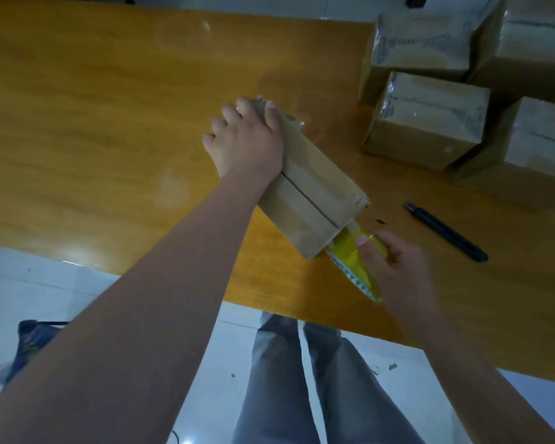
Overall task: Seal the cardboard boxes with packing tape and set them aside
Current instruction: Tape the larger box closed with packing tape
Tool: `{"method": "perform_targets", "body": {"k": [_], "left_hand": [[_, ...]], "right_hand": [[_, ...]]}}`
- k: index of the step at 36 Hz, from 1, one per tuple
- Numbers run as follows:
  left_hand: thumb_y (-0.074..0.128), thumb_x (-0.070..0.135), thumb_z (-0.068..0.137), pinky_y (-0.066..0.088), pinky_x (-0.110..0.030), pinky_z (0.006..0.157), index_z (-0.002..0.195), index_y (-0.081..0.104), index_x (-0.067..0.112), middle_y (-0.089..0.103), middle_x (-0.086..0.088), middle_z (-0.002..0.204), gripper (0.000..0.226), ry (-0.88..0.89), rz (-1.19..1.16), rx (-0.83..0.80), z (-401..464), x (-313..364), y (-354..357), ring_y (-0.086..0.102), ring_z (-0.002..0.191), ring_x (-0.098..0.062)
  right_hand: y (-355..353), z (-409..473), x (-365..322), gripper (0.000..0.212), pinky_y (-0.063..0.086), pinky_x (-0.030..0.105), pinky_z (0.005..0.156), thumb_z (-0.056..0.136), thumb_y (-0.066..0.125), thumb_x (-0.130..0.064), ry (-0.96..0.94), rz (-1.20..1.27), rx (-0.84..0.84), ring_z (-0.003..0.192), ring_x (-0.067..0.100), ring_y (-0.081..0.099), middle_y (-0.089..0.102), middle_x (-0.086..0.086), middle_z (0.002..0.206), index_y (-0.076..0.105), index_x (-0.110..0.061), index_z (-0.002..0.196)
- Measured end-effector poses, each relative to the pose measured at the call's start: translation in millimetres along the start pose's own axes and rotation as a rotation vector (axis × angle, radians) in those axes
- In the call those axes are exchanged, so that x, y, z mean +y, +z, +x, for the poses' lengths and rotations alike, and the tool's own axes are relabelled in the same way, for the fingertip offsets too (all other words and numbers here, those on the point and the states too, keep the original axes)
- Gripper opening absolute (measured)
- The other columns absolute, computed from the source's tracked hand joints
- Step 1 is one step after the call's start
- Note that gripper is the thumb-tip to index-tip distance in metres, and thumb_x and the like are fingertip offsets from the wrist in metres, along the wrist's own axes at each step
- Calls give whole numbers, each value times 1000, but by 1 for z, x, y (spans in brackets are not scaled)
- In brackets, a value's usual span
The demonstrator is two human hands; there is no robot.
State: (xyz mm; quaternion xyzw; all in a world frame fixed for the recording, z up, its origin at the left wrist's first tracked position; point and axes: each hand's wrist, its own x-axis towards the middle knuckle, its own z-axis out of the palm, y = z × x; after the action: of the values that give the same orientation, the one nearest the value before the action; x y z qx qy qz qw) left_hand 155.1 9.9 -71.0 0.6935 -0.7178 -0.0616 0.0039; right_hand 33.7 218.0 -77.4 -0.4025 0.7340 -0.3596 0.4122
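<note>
Your left hand (247, 139) lies on the far end of the long cardboard box (314, 193), palm down, fingers spread and curling over the far edge and left side; it presses the box to the bench (109, 123) rather than closing round it, so that grip is open. The box lies flat near the bench's near edge, running diagonally from far left to near right, with the seam between its two top flaps showing as a dark line down its length, bare of tape on the stretch you can see.

Your right hand (398, 270) is at the near end of the box and grips the roll of packing tape (356, 264): thumb on the yellowish outer face, fingers curled round the far side. The roll stands on edge, touching the near end of the box, and a short strip of tape runs from it up onto that end, right at the seam.

A dark utility knife (446, 232) lies on the bench to the right of the roll, apart from both hands. Farther right and back, a group of taped boxes (430, 120) stands together, shiny tape across their tops. Below the bench edge you see your grey trousers (302, 379) and a pale tiled floor (45, 290), with a dark blue item at lower left too blurred to name.
</note>
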Motion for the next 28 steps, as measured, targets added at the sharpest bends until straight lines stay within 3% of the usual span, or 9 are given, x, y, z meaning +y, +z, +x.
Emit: {"method": "perform_targets", "body": {"k": [4, 8, 11, 14, 17, 21, 23, 25, 28], "left_hand": [[31, 40, 102, 39, -43, 92, 131, 43, 6, 51, -13, 129, 47, 127, -78, 95, 0, -3, -9, 48, 118, -33], [48, 27, 91, 47, -42, 86, 115, 59, 5, 61, -12, 116, 35, 360, 22, 350, -19, -4, -12, 59, 104, -32], [41, 31, 90, 40, -46, 99, 118, 61, 4, 54, -15, 134, 43, 336, -9, 265, -52, 1, -4, 51, 123, -34], [29, 40, 95, 21, -47, 114, 142, 42, 9, 28, -13, 155, 58, 273, -46, 128, -92, 3, 2, 23, 144, -30], [12, 47, 96, 3, -42, 118, 152, 18, 19, 13, -3, 160, 64, 260, -71, 16, -109, 0, 7, 5, 148, -23], [6, 52, 93, -1, -38, 118, 153, 15, 23, 12, 2, 160, 66, 260, -61, 2, -99, -7, 6, 3, 148, -19], [2, 54, 91, -4, -36, 117, 153, 11, 25, 8, 4, 161, 68, 274, -64, -22, -97, -8, 4, 0, 148, -17], [0, 56, 90, -6, -34, 117, 153, 8, 26, 4, 6, 161, 70, 278, -73, -38, -97, -9, 3, -3, 148, -16], [9, 54, 96, -6, -34, 117, 153, 9, 27, 4, 7, 161, 63, 256, -85, -50, -96, -9, 2, -5, 148, -15]], "right_hand": [[8, -3, -2, 59, 38, 39, 40, 75, 37, -69, 3, 12, -9, 47, 31, 47, 52, 12, 57, 59, -13, 75], [19, -8, -6, 60, 27, 23, 40, 79, 34, -70, -35, -19, 12, 42, 11, 38, 42, -2, 49, 56, -14, 75], [26, -9, -15, 55, 28, 29, 44, 88, 40, -66, -18, 29, 43, 46, 12, 40, 43, 1, 50, 53, -14, 74], [35, -8, -24, 35, 27, 25, 46, 91, 41, -49, 9, 63, 72, 49, 8, 43, 41, -5, 49, 48, -24, 67], [41, -4, -30, 29, 31, 20, 50, 95, 46, -36, 4, 83, 78, 53, 2, 47, 46, -6, 51, 45, -31, 66], [38, -6, -33, 11, 40, 12, 65, 97, 46, -35, 71, 236, -88, 67, -8, 53, 59, -11, 77, 53, -32, 90], [34, -9, -30, 9, 47, 24, 75, 97, 49, -30, 74, 314, -181, 77, 4, 59, 65, -1, 87, 58, -26, 100], [30, -12, -27, 16, 48, 44, 69, 92, 55, -30, 57, 307, -229, 72, 28, 57, 63, 20, 89, 60, -16, 100], [29, -13, -25, 25, 49, 47, 66, 89, 57, -38, 41, 288, -229, 68, 30, 57, 63, 21, 85, 61, -14, 97]]}}
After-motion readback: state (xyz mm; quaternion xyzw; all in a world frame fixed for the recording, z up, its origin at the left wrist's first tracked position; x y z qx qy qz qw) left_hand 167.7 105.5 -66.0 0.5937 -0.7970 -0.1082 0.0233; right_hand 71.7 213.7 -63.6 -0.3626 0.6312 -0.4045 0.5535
